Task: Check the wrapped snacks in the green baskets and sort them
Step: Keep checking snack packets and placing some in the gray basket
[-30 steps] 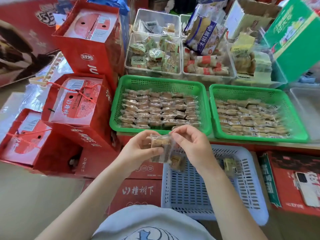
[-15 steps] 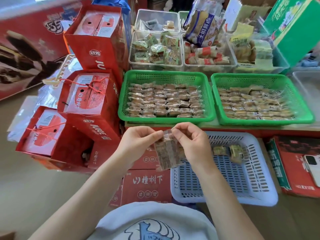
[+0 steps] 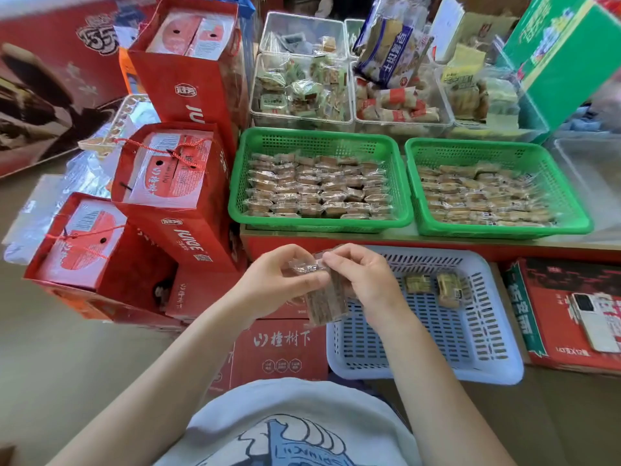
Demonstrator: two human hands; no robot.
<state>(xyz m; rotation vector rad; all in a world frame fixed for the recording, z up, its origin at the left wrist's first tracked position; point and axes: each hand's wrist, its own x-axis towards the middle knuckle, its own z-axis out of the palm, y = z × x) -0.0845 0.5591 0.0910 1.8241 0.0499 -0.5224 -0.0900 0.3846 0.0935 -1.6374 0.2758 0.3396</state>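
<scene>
Clear-wrapped snack (image 3: pixel 324 297): held up over the near-left edge of the white basket (image 3: pixel 497 361).
Left hand (image 3: pixel 279 280): pinched on the wrapper's top end.
Right hand (image 3: pixel 366 280): pinched on the same end.
Green baskets (image 3: pixel 319 142): filled with wrapped snacks, set side by side on the worktop (image 3: pixel 504 242).

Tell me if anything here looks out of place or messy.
A white phone lies loose on a red carton at the right, among the stock. The snacks in both green baskets lie in tidy rows; nothing looks spilled.
</scene>
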